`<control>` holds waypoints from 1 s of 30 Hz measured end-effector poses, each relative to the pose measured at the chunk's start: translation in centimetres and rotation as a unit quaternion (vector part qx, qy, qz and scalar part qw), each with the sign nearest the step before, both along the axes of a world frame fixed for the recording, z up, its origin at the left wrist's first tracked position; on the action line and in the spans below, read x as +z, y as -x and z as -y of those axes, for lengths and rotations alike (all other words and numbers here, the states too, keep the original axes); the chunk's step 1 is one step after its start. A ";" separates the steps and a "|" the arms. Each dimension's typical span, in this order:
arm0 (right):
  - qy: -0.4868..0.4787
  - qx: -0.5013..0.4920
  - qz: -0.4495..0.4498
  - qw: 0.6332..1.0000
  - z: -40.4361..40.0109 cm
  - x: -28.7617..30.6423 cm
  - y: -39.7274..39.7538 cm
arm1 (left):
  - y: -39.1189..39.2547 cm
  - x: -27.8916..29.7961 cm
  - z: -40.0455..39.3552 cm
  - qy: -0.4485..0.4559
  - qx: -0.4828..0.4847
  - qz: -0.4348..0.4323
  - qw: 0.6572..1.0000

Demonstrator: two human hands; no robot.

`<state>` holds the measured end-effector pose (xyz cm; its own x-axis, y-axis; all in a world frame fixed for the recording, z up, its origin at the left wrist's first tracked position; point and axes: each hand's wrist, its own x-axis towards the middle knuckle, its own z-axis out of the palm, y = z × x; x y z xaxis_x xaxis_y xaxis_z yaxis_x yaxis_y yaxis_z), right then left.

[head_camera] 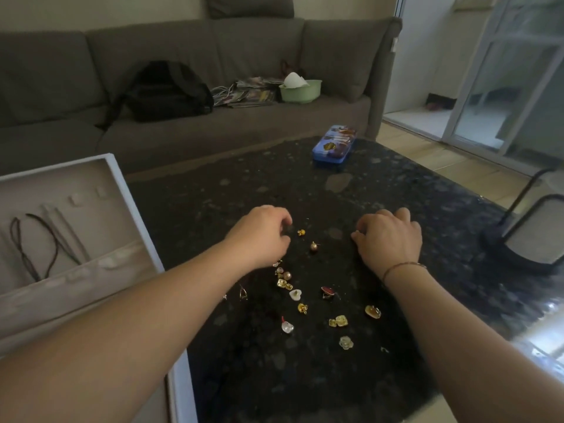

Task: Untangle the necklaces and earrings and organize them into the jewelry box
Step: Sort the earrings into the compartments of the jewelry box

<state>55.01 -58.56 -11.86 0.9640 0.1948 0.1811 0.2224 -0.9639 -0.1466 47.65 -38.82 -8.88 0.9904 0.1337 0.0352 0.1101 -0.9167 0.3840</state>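
Earrings [308, 288]: loose pieces lie scattered on the dark table [396, 184] in front of you, all outside the box.
Necklaces [33, 248]: two dark cords already hang in the jewelry box [116, 178], open at your left.
Left hand [262, 236]: your fingers curl down beside a small gold stud [301, 232]; whether they pinch anything, you cannot tell.
Right hand [389, 236]: fingers curled against the table; grasp hidden.
Progress: necklaces apparently stowed; the earrings remain.
Beyond: blue tin [335, 147], sofa [183, 56].

Table [396, 190] is showing glossy speckled stone; earrings [338, 321] are gleaming gold metal; sofa [244, 56] is showing matt cloth.
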 end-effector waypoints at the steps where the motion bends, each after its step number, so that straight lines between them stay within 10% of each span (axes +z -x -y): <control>1: -0.001 0.005 0.003 1.000 0.0 0.0 0.0 | -1.0 -0.3 0.2 0.005 0.005 0.002 1.000; 11: -0.011 0.056 -0.030 0.998 1.0 0.9 0.5 | -4.4 -1.5 2.9 -0.032 0.006 -0.065 0.997; 16: -0.302 0.066 -0.129 0.942 0.9 2.5 1.5 | -2.4 0.2 1.6 0.137 0.051 -0.027 0.989; 19: -0.509 0.111 -0.237 0.820 0.1 4.9 4.6 | 2.1 3.4 0.4 0.555 0.101 -0.059 0.824; 22: -0.586 0.177 -0.308 0.728 -1.7 7.1 8.9 | 7.6 5.6 -1.2 0.725 0.077 -0.078 0.680; 30: -0.653 0.288 -0.421 0.560 -8.3 9.2 18.9 | 18.6 7.4 -6.2 0.776 0.091 -0.022 0.623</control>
<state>36.12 -50.25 -2.68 0.6606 0.7483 0.0610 -0.2366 0.2846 -0.9290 29.01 -32.65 -1.50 0.9490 0.0831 -0.3041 0.2003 0.5857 0.7854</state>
